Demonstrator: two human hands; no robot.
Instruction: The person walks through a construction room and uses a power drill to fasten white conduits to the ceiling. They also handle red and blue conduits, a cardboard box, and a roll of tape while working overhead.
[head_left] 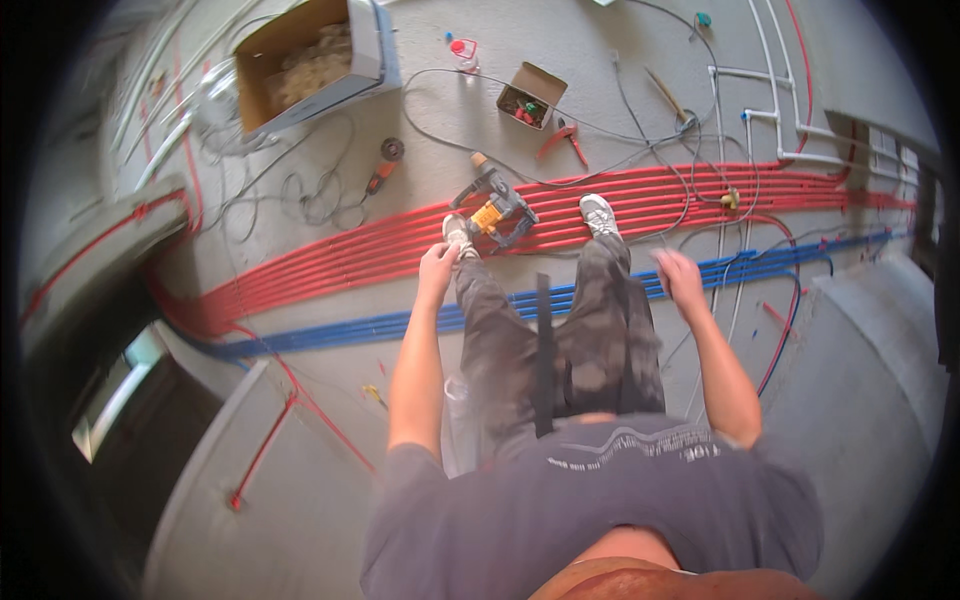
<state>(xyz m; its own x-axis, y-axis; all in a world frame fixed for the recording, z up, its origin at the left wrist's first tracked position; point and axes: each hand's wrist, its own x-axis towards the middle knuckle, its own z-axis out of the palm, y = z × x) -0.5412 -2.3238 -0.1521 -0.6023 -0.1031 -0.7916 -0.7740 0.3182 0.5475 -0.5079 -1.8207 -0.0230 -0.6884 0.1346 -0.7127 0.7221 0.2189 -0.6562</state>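
My left hand (437, 270) hangs over the red pipes beside my left shoe, its fingers curled together; anything between them is too small to make out. Over on the right, my right hand (680, 277) is held above the blue pipes (620, 285), its bent fingers smeared by motion. Between my shoes lies an orange and grey power tool (495, 212), like a rotary hammer, on the row of red pipes (345, 255). Neither hand touches it. A dark strap (544, 350) hangs down in front of my trousers.
Ahead on the floor are an orange and black angle grinder (383, 168), an open carton (310, 60), a small box of fittings (530, 97), red pliers-like cutters (566, 142) and a clear bottle (465, 55). Loose grey cables (430, 120) wind among them. Concrete walls (270, 480) stand either side.
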